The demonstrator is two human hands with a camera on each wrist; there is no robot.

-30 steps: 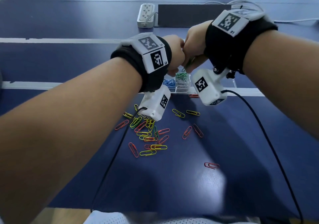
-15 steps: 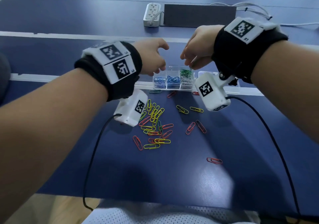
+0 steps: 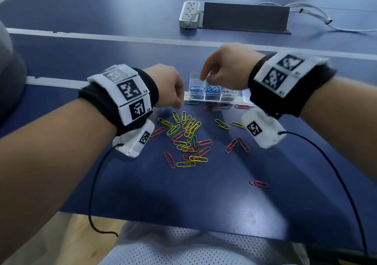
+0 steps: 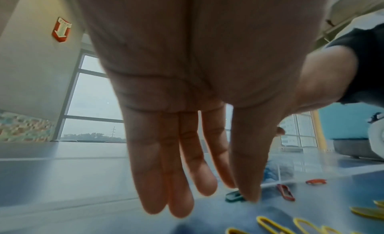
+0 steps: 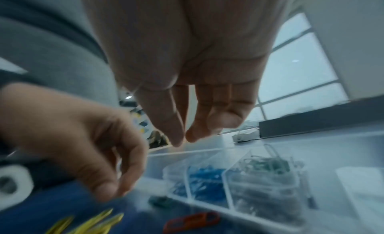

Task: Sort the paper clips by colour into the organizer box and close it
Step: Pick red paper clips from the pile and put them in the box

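The organizer box (image 3: pixel 212 93), clear plastic with its lid off, sits at about 12 o'clock from the heap of loose paper clips (image 3: pixel 187 136) on the blue table (image 3: pixel 204 199), and it already holds blue clips in two compartments and greenish-grey ones in a third. The left hand (image 3: pixel 169 87) reaches down at 10 o'clock of the heap with fingers nearly straight; in the left wrist view its thumb and forefinger tips sit right at a green clip (image 4: pixel 233 196) lying just in front of the box, though whether they have pinched it yet I cannot tell. The right hand (image 3: pixel 224 68) hovers over the box with loosely curled fingers (image 5: pixel 172 122) that appear to hold nothing. The clips should be very light, stiff wire with a slick coating, lying flat on the table, so a fingertip pinch across the narrow loop or a nail under one end seems the best hold; those tangled in the heap may drag neighbours along. The box walls are thin and low, and a light box may slide if bumped. There is open table at 6 o'clock, with one stray red clip (image 3: pixel 258 183) at 5 o'clock, near the table's edge.
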